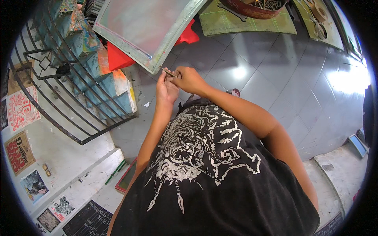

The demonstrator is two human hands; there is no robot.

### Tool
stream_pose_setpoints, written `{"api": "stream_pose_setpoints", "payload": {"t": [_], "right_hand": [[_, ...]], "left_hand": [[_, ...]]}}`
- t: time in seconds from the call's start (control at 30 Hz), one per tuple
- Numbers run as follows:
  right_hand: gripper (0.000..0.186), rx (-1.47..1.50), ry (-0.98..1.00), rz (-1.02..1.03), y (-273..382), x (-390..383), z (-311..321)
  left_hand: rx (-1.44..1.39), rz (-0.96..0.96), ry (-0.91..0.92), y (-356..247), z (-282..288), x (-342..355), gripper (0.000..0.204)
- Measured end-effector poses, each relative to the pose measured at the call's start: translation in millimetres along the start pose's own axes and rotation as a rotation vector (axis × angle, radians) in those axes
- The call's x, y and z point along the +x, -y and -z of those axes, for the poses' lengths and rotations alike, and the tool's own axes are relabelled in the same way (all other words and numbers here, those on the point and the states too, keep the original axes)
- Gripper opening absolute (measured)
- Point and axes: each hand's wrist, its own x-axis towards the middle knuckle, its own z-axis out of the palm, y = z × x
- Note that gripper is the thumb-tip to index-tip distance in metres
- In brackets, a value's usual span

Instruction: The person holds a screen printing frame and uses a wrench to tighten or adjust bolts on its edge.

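My two hands meet just below the near corner of a framed printing screen (138, 31). Between them is a short, thin, brownish rod-like piece (169, 72), too small to tell whether it is a bolt. My right hand (189, 81) pinches its right end from above, fingers curled in. Turned palm up, my left hand (168, 91) has its thumb and fingertips closed about the piece; part of those fingers is hidden behind the right hand. Light mesh fills the pale frame of the screen, which rests over a bright red thing (118, 57).
A round reddish pan (258, 8) of small metal parts stands on a green gridded board (248, 25), beside a wrench (232, 11). Tape rolls (321, 29) lie at far right. A black metal railing (80, 131) and paint-stained blue steps (86, 84) are on the left, above grey floor tiles (267, 74).
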Motion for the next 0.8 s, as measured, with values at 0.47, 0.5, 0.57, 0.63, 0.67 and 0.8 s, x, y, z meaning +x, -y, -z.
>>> {"api": "stream_pose_setpoints", "payload": {"t": [0.47,0.5,0.57,0.63,0.67,0.8], "right_hand": [[0.016,0.751,0.043,-0.35,-23,45,-38],[0.015,0.903,0.1,-0.421,-18,46,-39],[0.017,0.937,0.069,-0.439,-13,44,-43],[0.018,0.97,0.035,-0.435,-11,42,-48],[0.018,0.984,0.02,-0.423,-10,40,-50],[0.019,1.013,-0.034,-0.38,-6,33,-53]], "left_hand": [[-0.012,-0.027,-0.121,-30,62,-18,0.011],[-0.008,-0.029,-0.146,-33,69,-24,0.011],[0.021,-0.064,-0.223,-38,80,-32,0.008],[0.039,-0.088,-0.266,-42,90,-38,0.007],[0.038,-0.098,-0.272,-45,98,-40,0.007],[0.063,-0.105,-0.276,-53,118,-44,0.007]]}}
